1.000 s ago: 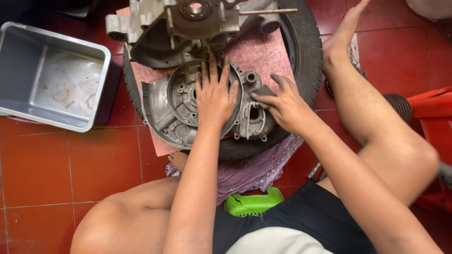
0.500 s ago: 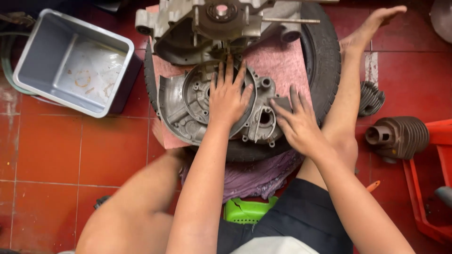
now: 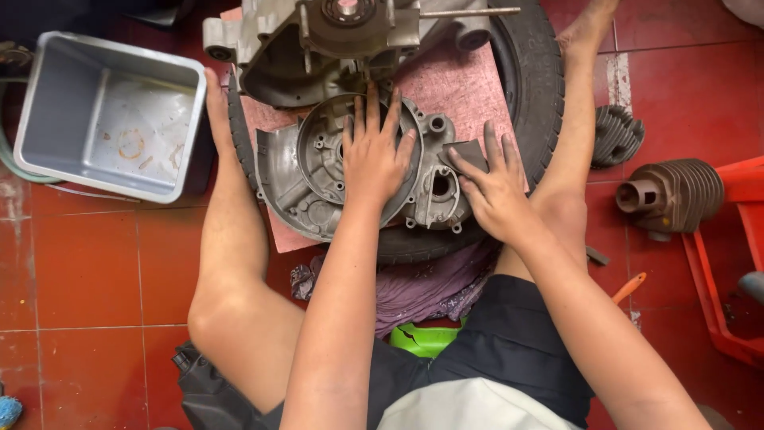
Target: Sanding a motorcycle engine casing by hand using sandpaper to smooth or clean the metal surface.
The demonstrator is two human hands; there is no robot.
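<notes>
Grey square plastic tub [image 3: 111,115] sits left on the red floor. Your left hand [image 3: 374,155] lies flat, open, on the grey metal engine casing [image 3: 318,179]; your right hand [image 3: 497,191] presses a small dark sanding pad [image 3: 469,154] at its right edge.

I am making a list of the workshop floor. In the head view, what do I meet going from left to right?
Grey plastic tub → left hand on the engine case cover → right hand → finned cylinder → red stand.
</notes>
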